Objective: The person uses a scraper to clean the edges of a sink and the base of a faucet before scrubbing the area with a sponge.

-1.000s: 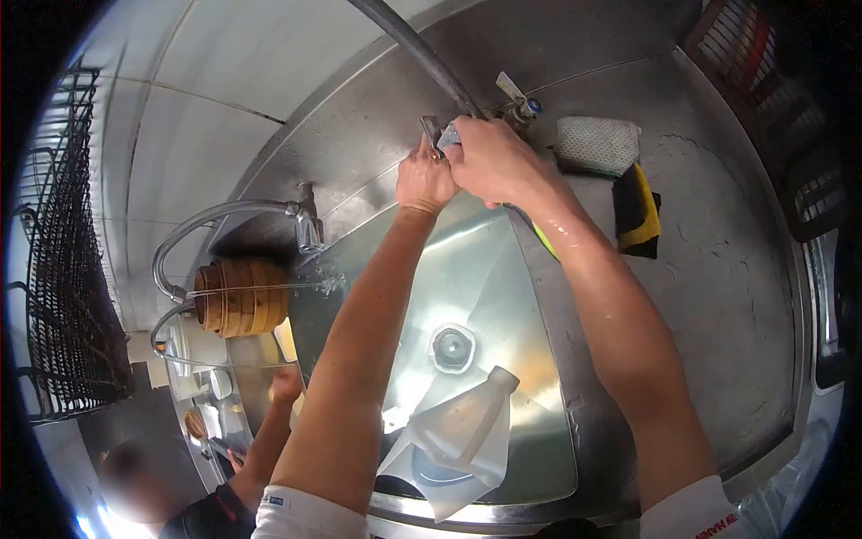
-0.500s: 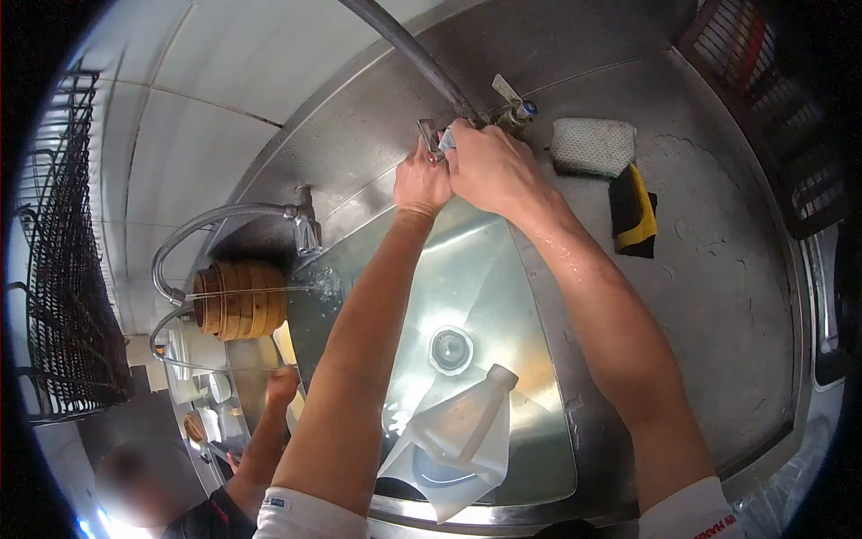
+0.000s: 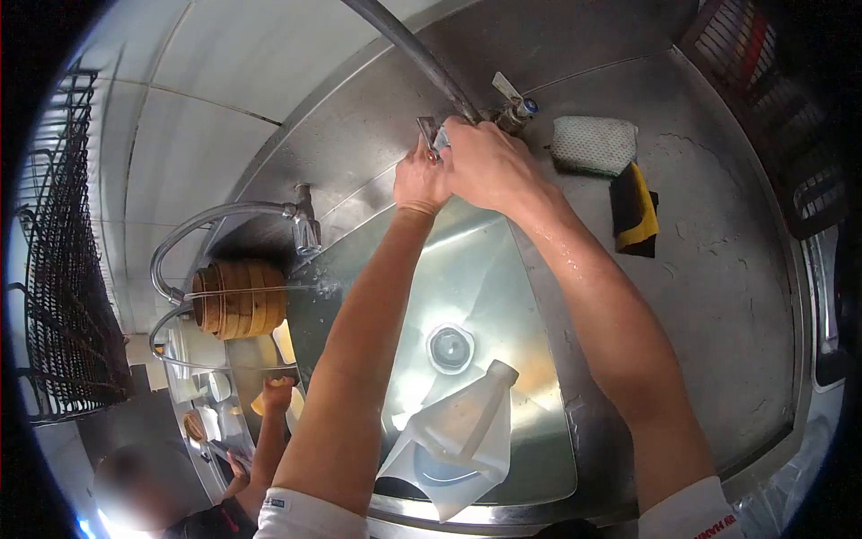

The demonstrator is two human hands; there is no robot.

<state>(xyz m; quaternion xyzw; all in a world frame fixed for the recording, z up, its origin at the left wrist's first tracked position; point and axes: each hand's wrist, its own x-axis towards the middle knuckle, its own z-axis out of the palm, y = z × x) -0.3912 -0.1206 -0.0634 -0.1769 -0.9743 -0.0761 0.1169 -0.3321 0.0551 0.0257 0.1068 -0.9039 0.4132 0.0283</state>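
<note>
We have both hands together up at the tap (image 3: 438,135) behind the sink (image 3: 539,296), the left hand (image 3: 422,180) pinching the fitting from below while the right hand (image 3: 489,166) wraps over it, so the small part is braced from two sides just beside the hose (image 3: 404,45). A jug (image 3: 458,431) lies on its side in the basin near the drain (image 3: 451,348), out of the way. The sponge (image 3: 594,144) sits on the counter, right of the tap, within reach.
</note>
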